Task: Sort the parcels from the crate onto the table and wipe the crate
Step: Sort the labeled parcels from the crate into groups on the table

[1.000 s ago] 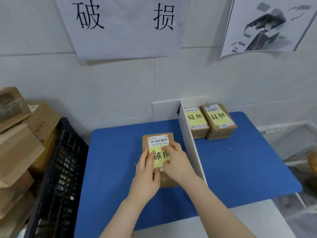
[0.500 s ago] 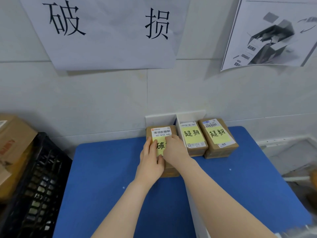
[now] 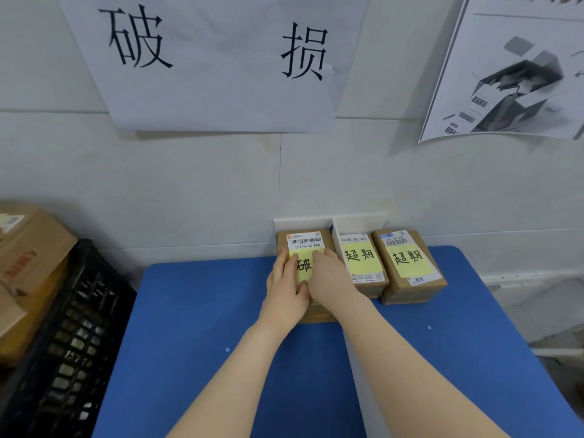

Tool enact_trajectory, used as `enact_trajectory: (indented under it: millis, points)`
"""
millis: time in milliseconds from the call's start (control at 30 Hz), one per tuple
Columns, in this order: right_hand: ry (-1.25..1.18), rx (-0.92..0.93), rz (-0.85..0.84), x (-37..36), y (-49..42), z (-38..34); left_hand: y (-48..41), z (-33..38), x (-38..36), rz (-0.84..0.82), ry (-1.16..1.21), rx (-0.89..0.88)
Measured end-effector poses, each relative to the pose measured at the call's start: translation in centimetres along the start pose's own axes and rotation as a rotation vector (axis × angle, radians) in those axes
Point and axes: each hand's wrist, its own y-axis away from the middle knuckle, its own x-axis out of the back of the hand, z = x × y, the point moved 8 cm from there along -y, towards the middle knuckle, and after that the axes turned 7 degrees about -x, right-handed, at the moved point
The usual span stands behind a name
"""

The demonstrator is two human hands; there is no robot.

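Note:
A brown parcel (image 3: pixel 304 245) with a barcode label and a yellow note lies on the blue table (image 3: pixel 196 311), pushed up against the back wall just left of the white divider (image 3: pixel 335 235). My left hand (image 3: pixel 286 289) and my right hand (image 3: pixel 328 279) both rest flat on top of it, covering part of the yellow note. Right of the divider lie two brown parcels with yellow notes, the nearer parcel (image 3: pixel 360 263) and the outer parcel (image 3: pixel 407 263). The black crate (image 3: pixel 72 336) stands at the left edge of the table.
Several cardboard boxes (image 3: pixel 28 263) are stacked at the far left beside the crate. A paper sign with large characters (image 3: pixel 215 58) hangs on the wall above the left section, and a printed poster (image 3: pixel 512 74) hangs at the upper right.
Both hands have slid the parcel away from me across the blue table until it sits against the wall beside the divider. The view has moved closer to the table.

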Motion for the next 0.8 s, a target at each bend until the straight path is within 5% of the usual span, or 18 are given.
enact_trajectory:
  millis: [433,800]
  points:
    - [-0.203,0.301,-0.077,-5.0,10.9,-8.4,14.1,-1.0,13.3,0.292,0.052,0.19]
    - [-0.216,0.475,-0.246,-14.5,20.6,-17.5,28.9,-1.2,30.6,0.608,-0.179,0.094]
